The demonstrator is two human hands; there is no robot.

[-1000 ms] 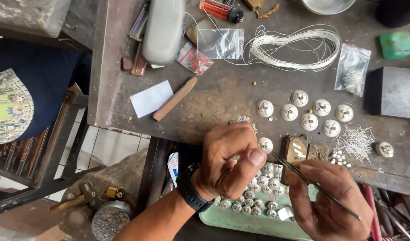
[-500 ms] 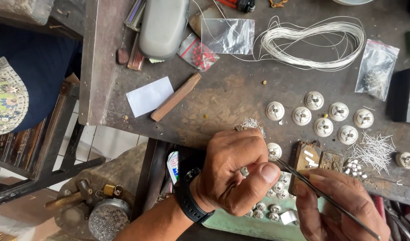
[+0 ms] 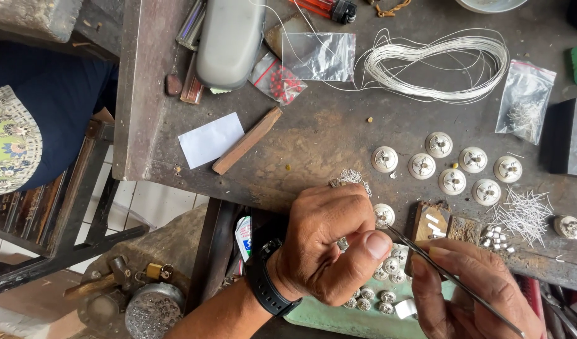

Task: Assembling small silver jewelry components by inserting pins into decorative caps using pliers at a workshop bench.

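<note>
My left hand (image 3: 329, 245) is closed over the bench's front edge, thumb pressed to fingers around a small silver piece (image 3: 343, 243) that is mostly hidden. A black watch sits on that wrist. My right hand (image 3: 473, 292) grips thin metal tweezers (image 3: 451, 280) whose tip reaches the left thumb. Below the hands lies a green tray (image 3: 338, 317) with several round silver pieces. More round silver discs (image 3: 453, 164) lie in rows on the wooden bench (image 3: 326, 125).
A coil of silver wire (image 3: 439, 66), clear plastic bags (image 3: 318, 56), a white paper slip (image 3: 211, 139), a wooden stick (image 3: 247, 140), a grey case (image 3: 230, 39), a pile of short wire bits (image 3: 522, 212), a dark block (image 3: 568, 137). A person in dark cloth sits at left.
The view has shifted so the bench sits lower in frame. Both hands stay together at the bench edge; the tweezers' tip remains at the left thumb.
</note>
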